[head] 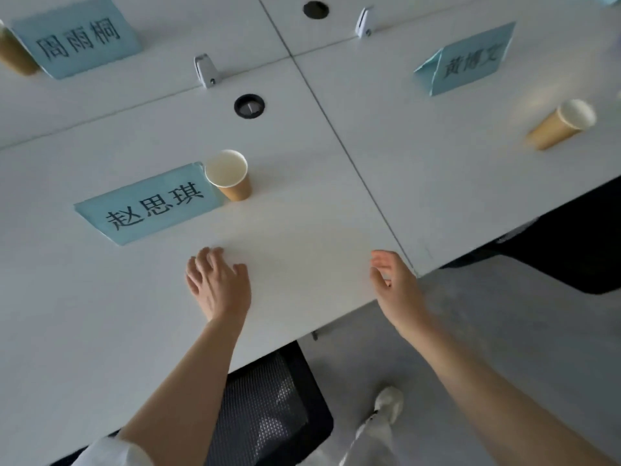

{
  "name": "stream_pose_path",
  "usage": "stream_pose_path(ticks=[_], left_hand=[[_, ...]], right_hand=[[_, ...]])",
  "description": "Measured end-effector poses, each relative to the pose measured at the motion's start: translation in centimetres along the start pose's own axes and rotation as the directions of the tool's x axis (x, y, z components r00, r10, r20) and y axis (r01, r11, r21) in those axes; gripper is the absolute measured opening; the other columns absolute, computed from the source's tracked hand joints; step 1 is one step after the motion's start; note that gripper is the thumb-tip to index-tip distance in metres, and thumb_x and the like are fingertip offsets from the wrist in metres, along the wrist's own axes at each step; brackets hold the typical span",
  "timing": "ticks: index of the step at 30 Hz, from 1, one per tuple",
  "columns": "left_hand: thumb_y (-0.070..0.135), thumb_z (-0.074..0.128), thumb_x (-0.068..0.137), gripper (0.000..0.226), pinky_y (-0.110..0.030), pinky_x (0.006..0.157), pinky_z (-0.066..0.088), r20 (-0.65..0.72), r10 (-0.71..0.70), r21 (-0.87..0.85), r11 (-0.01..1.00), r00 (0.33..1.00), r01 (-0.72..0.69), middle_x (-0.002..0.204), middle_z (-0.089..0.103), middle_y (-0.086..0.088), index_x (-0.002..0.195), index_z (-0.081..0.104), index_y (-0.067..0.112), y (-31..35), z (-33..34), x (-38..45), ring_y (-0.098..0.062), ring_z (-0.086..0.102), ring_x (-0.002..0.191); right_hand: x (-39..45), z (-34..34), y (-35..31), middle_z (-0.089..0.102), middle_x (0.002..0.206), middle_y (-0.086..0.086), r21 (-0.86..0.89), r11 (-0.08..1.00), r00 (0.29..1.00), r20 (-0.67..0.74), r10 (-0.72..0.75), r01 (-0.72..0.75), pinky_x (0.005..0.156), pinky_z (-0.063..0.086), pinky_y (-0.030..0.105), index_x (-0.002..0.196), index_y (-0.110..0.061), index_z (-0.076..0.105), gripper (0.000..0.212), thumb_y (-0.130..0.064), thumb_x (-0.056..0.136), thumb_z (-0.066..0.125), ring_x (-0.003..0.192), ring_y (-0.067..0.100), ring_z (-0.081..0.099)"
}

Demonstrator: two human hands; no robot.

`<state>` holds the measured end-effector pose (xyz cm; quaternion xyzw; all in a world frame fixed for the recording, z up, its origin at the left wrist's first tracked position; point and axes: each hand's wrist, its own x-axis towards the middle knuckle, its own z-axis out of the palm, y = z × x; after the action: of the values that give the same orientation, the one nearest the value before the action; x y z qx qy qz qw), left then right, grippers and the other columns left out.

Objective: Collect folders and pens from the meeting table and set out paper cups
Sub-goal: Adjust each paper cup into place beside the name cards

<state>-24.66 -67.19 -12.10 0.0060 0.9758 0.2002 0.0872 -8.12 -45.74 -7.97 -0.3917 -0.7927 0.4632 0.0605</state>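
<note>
Both my hands hovered empty with loosely spread fingers over the white table [100, 314], the left hand [218, 284] nearer than the right hand [396, 284] to the upright paper cup [229, 174] just beyond it, beside the blue name card [148, 203].

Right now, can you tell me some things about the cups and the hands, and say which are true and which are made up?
1. The middle cup stands upright right next to a blue name card. True.
2. The left hand holds a pen. False: it holds nothing, its fingers relaxed over the table.
3. The right hand is near the table's edge, holding nothing. True.
4. The right cup is full of juice. False: its inside looks white and empty.
5. Three folders lie on the table. False: none show.
</note>
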Motion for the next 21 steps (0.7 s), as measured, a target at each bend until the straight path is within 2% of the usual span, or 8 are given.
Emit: stream_pose_path(ticks=[4,7,11,15,21], left_hand=[[0.016,0.055,0.087,0.037,-0.045,0.108,0.03,0.067,0.126,-0.092,0.988,0.99,-0.12,0.131,0.051,-0.011,0.124,0.053,0.009,6.8,1.7,-6.9,-0.029,0.031,0.134],[0.016,0.053,0.089,0.035,-0.041,0.104,0.034,0.103,0.179,-0.125,0.978,0.978,-0.166,0.129,0.054,-0.009,0.123,0.055,0.012,12.1,3.7,-12.6,-0.025,0.035,0.131],[0.015,0.052,0.088,0.035,-0.04,0.099,0.041,0.147,0.215,-0.177,0.966,0.965,-0.188,0.126,0.056,-0.007,0.123,0.055,0.012,19.2,6.4,-20.3,-0.023,0.039,0.129],[0.015,0.053,0.087,0.033,-0.043,0.096,0.044,0.151,0.258,-0.2,0.953,0.954,-0.226,0.122,0.058,-0.007,0.12,0.056,0.013,25.0,8.6,-25.2,-0.023,0.043,0.123],[0.013,0.051,0.086,0.035,-0.038,0.095,0.042,0.16,0.353,-0.216,0.924,0.922,-0.317,0.122,0.057,-0.006,0.121,0.054,0.011,33.5,11.7,-27.6,-0.024,0.042,0.121]], right_hand=[[-2.8,-7.2,4.0,0.064,0.106,0.005,0.071,0.996,0.996,-0.065,0.061,-0.057,0.078,0.041,0.011,0.118,-0.005,0.057,0.026,-0.004,0.093,0.055,0.1,0.02,0.062],[-3.9,-13.0,6.6,0.064,0.109,0.007,0.096,0.993,0.994,-0.082,0.072,-0.065,0.074,0.039,0.002,0.121,-0.005,0.056,0.027,-0.006,0.094,0.054,0.097,0.014,0.058],[-5.1,-21.7,9.5,0.067,0.109,0.001,0.092,0.996,0.989,-0.149,0.026,-0.012,0.08,0.041,0.012,0.119,-0.011,0.058,0.024,-0.017,0.096,0.053,0.101,0.012,0.061],[-4.7,-28.7,10.8,0.068,0.107,0.002,0.102,0.992,0.978,-0.202,-0.045,0.067,0.079,0.042,0.001,0.119,-0.012,0.059,0.024,-0.017,0.096,0.053,0.102,0.013,0.062],[-1.4,-36.9,12.9,0.067,0.108,0.001,0.168,0.982,0.976,-0.211,-0.044,0.081,0.079,0.042,0.002,0.12,-0.012,0.057,0.025,-0.018,0.096,0.053,0.105,0.012,0.06]])
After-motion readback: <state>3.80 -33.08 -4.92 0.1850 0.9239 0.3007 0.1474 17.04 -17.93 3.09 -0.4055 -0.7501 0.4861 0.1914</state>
